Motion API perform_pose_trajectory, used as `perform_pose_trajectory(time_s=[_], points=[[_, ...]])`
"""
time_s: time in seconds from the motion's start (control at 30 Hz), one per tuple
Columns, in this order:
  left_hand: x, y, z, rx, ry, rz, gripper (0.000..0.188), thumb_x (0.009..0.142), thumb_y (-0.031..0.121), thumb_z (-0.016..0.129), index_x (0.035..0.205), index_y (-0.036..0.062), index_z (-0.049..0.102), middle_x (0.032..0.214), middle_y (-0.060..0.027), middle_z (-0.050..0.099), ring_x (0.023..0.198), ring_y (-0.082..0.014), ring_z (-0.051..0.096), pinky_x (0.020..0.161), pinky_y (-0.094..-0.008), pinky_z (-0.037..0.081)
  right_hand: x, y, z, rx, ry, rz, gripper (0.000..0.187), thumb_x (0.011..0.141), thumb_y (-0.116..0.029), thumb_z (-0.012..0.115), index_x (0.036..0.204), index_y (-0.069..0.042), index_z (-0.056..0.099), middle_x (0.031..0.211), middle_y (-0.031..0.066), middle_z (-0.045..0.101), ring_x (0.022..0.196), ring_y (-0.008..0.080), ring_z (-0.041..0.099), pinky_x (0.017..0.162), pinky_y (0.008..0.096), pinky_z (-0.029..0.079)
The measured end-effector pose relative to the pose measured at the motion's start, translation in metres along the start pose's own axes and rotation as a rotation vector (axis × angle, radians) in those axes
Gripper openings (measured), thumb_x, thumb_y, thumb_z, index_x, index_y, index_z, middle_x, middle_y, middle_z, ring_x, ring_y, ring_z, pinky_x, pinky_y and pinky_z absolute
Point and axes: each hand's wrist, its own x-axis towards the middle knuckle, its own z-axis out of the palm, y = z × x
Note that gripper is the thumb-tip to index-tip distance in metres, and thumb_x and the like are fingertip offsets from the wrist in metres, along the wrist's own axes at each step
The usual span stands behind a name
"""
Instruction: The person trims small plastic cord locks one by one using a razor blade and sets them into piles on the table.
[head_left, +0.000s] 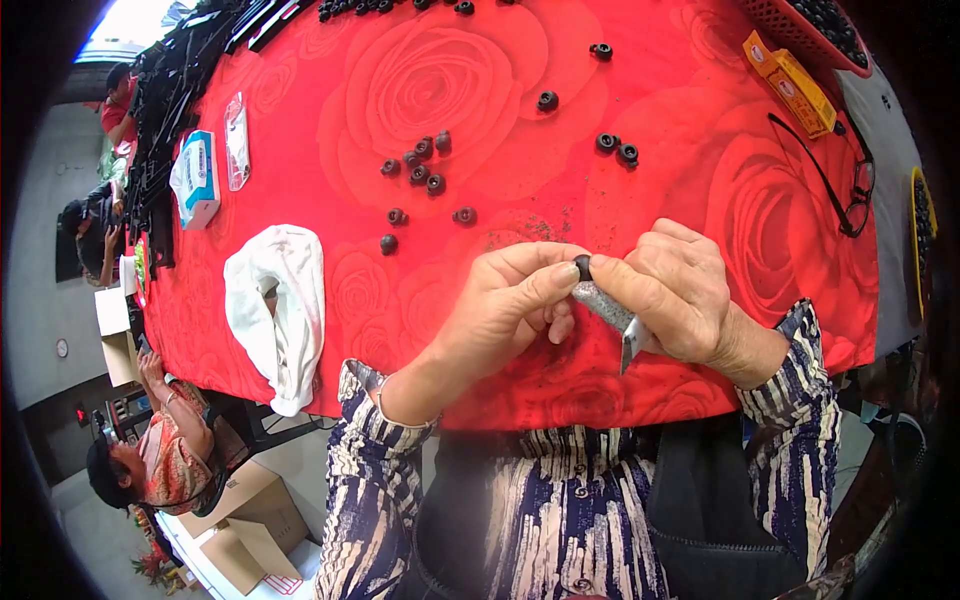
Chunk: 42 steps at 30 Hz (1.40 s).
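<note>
Between thumb and finger, my left hand (pixel 505 300) pinches a small round black part (pixel 583 266). My right hand (pixel 672 292) is closed around a short tool (pixel 604 306) with a speckled grey body and a flat metallic end; its thumb presses against the black part. Where the tool meets the part is hidden by my fingers. Dark crumbs (pixel 540 228) lie scattered on the red rose-patterned cloth (pixel 440 300) around my hands. Several similar black parts (pixel 419 174) sit in a loose group ahead on the left, and a few more (pixel 617 149) lie ahead on the right.
A white cloth (pixel 290 260) lies left of my left hand, with a tissue pack (pixel 196 180) and a clear plastic case (pixel 237 142) beyond. Eyeglasses (pixel 855 195), an orange box (pixel 790 85) and a red basket (pixel 850 55) are at right. Long black strips (pixel 165 150) line the left edge; people work nearby.
</note>
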Motion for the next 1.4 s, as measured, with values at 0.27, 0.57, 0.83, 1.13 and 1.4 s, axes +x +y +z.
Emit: perform_pose_trajectory(time_s=[0.27, 0.57, 0.83, 1.13, 1.4], points=[[0.0, 0.004, -0.002, 0.035, 0.012, 0.074, 0.024, 0.092, 0.012, 0.058, 0.109, -0.0042, 0.058, 0.089, -0.0084, 0.063, 0.066, -0.0087, 0.055, 0.054, -0.0233, 0.048, 0.008, 0.001, -0.004, 0.153, -0.062, 0.199, 0.031, 0.069, -0.008, 0.068, 0.097, -0.001, 0.056, 0.07, 0.0055, 0.051, 0.059, 0.0194, 0.055, 0.049, 0.0312, 0.041], [0.001, 0.007, -0.004, 0.049, -0.034, 0.104, 0.023, 0.092, 0.012, 0.057, 0.109, -0.0032, 0.058, 0.088, -0.01, 0.062, 0.065, -0.0091, 0.055, 0.054, -0.0236, 0.047, 0.005, 0.013, -0.008, 0.481, -0.207, 0.56, 0.028, 0.085, -0.018, 0.059, 0.108, -0.001, 0.053, 0.081, 0.0072, 0.05, 0.065, 0.0154, 0.049, 0.058, 0.0266, 0.039], [0.001, 0.006, -0.005, 0.043, -0.04, 0.071, 0.023, 0.092, 0.012, 0.057, 0.109, -0.0031, 0.057, 0.088, -0.01, 0.062, 0.065, -0.0101, 0.056, 0.054, -0.0236, 0.048, 0.006, 0.015, -0.006, 0.399, -0.219, 0.483, 0.022, 0.084, -0.011, 0.059, 0.102, 0.0, 0.054, 0.077, 0.0093, 0.051, 0.063, 0.0204, 0.052, 0.057, 0.0307, 0.041], [0.002, 0.006, -0.005, 0.045, -0.045, 0.046, 0.023, 0.092, 0.012, 0.057, 0.109, -0.0029, 0.057, 0.088, -0.0098, 0.062, 0.066, -0.0102, 0.056, 0.054, -0.0241, 0.048, 0.005, 0.015, -0.005, 0.415, -0.212, 0.471, 0.021, 0.084, -0.011, 0.059, 0.1, 0.001, 0.053, 0.076, 0.0105, 0.051, 0.064, 0.0233, 0.054, 0.058, 0.0327, 0.042], [0.002, 0.004, -0.005, 0.044, -0.023, 0.043, 0.023, 0.092, 0.012, 0.056, 0.11, -0.0029, 0.057, 0.088, -0.0101, 0.062, 0.066, -0.0107, 0.056, 0.055, -0.024, 0.048, 0.005, 0.016, -0.006, 0.412, -0.228, 0.461, 0.021, 0.084, -0.012, 0.059, 0.1, 0.0, 0.053, 0.074, 0.0102, 0.05, 0.063, 0.0234, 0.053, 0.057, 0.033, 0.041]])
